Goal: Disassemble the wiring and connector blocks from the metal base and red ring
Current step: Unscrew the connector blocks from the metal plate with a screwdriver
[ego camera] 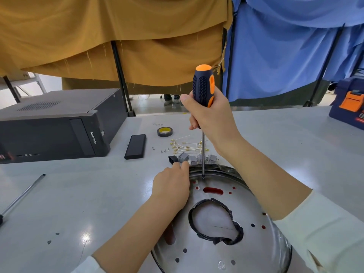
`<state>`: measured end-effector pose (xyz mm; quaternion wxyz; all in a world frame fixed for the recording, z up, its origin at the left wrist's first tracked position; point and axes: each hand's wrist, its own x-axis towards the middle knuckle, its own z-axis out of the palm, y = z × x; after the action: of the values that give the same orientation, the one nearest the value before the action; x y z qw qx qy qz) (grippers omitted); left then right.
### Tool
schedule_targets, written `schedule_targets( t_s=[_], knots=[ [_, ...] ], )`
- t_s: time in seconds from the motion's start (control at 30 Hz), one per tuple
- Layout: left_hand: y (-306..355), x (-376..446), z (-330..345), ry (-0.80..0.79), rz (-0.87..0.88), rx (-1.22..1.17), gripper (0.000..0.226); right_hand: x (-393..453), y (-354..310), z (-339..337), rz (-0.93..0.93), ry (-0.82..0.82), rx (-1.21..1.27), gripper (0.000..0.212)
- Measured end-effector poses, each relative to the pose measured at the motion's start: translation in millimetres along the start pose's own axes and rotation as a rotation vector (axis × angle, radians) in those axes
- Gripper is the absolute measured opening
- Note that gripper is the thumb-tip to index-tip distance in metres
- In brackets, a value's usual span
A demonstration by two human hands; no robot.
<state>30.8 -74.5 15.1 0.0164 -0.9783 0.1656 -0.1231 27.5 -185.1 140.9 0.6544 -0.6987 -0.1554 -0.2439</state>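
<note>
A round metal base lies at the near edge of the table, with red showing through its slot and holes. My right hand grips an orange and black screwdriver upright, its tip resting on the base near the far rim. My left hand rests at the base's left rim, its fingertips pinching a grey connector block. More grey blocks stand in a row just beyond the rim. Loose white wires with brass terminals lie behind them.
A black Lenovo computer case fills the left. A black flat box, a tape roll and small screws lie mid-table. A second screwdriver lies at left, a blue and orange case at far right.
</note>
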Motion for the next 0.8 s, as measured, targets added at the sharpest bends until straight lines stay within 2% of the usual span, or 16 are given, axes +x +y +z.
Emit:
schedule_targets(
  t_s=[0.1,0.23,0.27,0.37,0.43,0.5,0.6,0.7,0.8],
  knots=[
    [0,1,0,0.004,0.002,0.003,0.024,4,-5,0,0.037,0.122,-0.050,0.025],
    [-1,0,0,0.009,0.008,0.005,0.022,4,-4,4,0.024,0.126,0.016,0.030],
    [-1,-1,0,0.011,0.012,0.007,0.023,4,-4,2,0.031,0.061,0.084,0.031],
    [0,-1,0,0.016,0.018,0.014,0.025,7,-3,-8,0.098,-0.270,0.343,0.034],
    [0,-1,-1,0.013,0.013,0.014,0.027,9,-2,-10,0.110,-0.344,0.369,0.033],
    [0,-1,-1,0.006,0.009,0.009,0.029,5,2,-7,0.056,-0.245,0.212,0.031],
    [0,-2,-2,0.000,0.010,-0.004,0.030,-9,11,1,-0.035,0.037,-0.130,0.021],
    [0,-2,-3,0.003,0.017,-0.010,0.030,-13,16,6,-0.040,0.272,-0.087,0.022],
    [0,-2,-5,-0.003,0.020,-0.007,0.028,-8,11,8,-0.001,0.340,-0.018,0.024]
  ],
)
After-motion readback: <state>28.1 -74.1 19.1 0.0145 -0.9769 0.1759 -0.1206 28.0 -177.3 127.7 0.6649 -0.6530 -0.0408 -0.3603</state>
